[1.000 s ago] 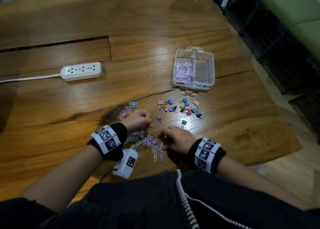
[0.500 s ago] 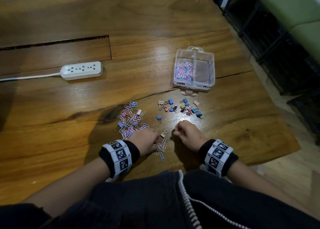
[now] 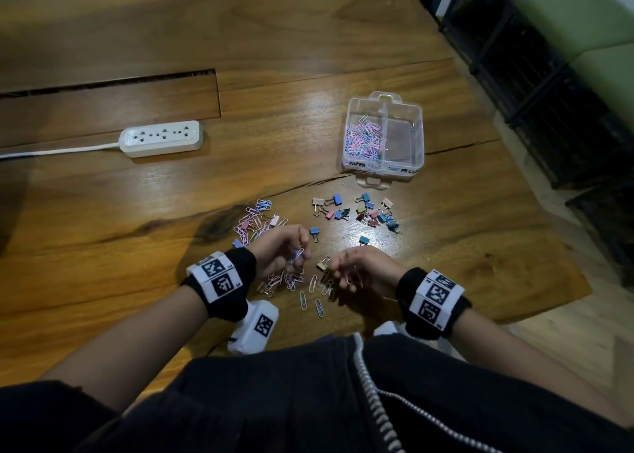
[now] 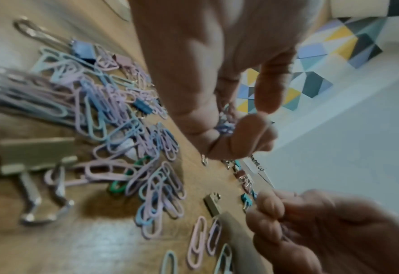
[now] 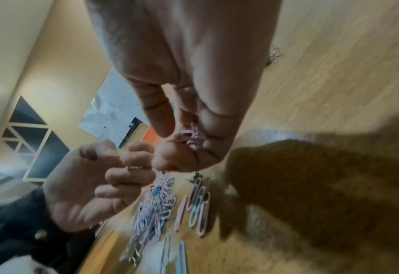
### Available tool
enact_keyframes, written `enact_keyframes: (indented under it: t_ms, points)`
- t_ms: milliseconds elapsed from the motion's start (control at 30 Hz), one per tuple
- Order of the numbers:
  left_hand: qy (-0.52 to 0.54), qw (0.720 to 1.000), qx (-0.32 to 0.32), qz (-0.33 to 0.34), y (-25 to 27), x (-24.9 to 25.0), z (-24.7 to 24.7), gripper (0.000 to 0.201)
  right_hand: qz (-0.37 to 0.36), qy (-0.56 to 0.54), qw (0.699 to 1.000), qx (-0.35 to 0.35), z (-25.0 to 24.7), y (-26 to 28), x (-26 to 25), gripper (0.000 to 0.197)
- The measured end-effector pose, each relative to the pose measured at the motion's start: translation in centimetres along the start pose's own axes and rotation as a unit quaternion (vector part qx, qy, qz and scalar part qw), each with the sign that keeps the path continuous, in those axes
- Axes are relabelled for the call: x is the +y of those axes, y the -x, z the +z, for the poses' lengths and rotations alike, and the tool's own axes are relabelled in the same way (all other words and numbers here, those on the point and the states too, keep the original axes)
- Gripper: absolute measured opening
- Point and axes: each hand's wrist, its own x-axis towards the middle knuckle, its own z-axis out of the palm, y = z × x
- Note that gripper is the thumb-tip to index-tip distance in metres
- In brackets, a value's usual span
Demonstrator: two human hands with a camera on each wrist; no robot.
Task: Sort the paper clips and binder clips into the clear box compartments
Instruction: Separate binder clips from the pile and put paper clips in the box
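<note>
My left hand (image 3: 281, 250) is raised just above the table, palm turned inward, fingers curled round a bunch of paper clips (image 4: 225, 126). My right hand (image 3: 356, 270) faces it, also curled round pink paper clips (image 5: 190, 139). Between and under the hands lies a loose pile of pastel paper clips (image 3: 291, 281), with a gold binder clip (image 3: 322, 264) in the gap. Small coloured binder clips (image 3: 368, 210) are scattered farther out. The clear box (image 3: 384, 137) stands beyond them; its left compartment holds paper clips, its right one looks bare.
A white power strip (image 3: 161, 138) with its cable lies at the left. More paper clips (image 3: 255, 221) lie left of my left hand. The wooden table (image 3: 103, 212) ends at the right, where black shelving and a green seat stand.
Both hands have lifted from the pile and turned palms toward each other, each now holding gathered paper clips. The left hand moved away from me, the right slightly toward me.
</note>
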Motion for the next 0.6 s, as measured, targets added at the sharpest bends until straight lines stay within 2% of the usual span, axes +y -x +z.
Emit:
enact_keyframes:
  t_ms: [33, 67, 100, 167, 200, 233, 267, 300, 333, 367, 433, 600]
  points:
    - [-0.003, 1.000, -0.001, -0.002, 0.0, 0.0, 0.1, 0.009, -0.009, 0.047, 0.999, 0.012, 0.3, 0.0, 0.0, 0.027]
    - [-0.053, 0.999, 0.004, -0.007, 0.1, 0.1, 0.3, 0.004, -0.017, 0.094, 0.995, 0.026, 0.5, 0.0, 0.2, 0.026]
    - [-0.128, 0.992, 0.012, -0.002, 0.0, 0.0, 0.4, 0.008, -0.025, 0.136, 0.990, 0.035, 0.7, -0.1, 0.5, 0.022]
    - [-0.313, 0.949, 0.016, 0.025, 0.1, -0.4, 0.5, 0.019, -0.061, 0.224, 0.972, 0.034, 1.1, -0.4, 1.2, 0.013]
    - [-0.407, 0.913, 0.005, 0.039, 0.2, -0.7, 0.5, 0.018, -0.078, 0.297, 0.951, 0.034, 1.2, -0.4, 1.6, 0.014]
    - [-0.510, 0.859, -0.010, 0.049, 0.5, -1.0, 0.6, 0.016, -0.095, 0.397, 0.912, 0.043, 1.2, -0.5, 1.9, 0.022]
    - [-0.610, 0.790, -0.022, 0.054, 0.7, -1.2, 0.6, 0.020, -0.111, 0.493, 0.861, 0.061, 1.2, -0.5, 2.0, 0.032]
    - [-0.689, 0.722, -0.027, 0.061, 0.8, -1.6, 0.7, 0.033, -0.128, 0.553, 0.820, 0.079, 1.2, -0.5, 1.8, 0.037]
    - [-0.737, 0.672, -0.025, 0.066, 0.8, -1.8, 0.7, 0.046, -0.143, 0.573, 0.802, 0.093, 1.2, -0.5, 1.5, 0.038]
    - [-0.761, 0.644, -0.015, 0.075, 0.7, -1.9, 0.7, 0.055, -0.146, 0.571, 0.802, 0.100, 1.2, -0.5, 1.3, 0.036]
    - [-0.780, 0.618, 0.003, 0.098, 0.5, -2.2, 0.7, 0.059, -0.147, 0.564, 0.806, 0.109, 1.0, -0.7, 0.8, 0.030]
    - [-0.788, 0.603, 0.005, 0.124, 0.1, -2.7, 1.2, 0.047, -0.147, 0.607, 0.773, 0.113, 0.3, -1.1, 0.5, 0.023]
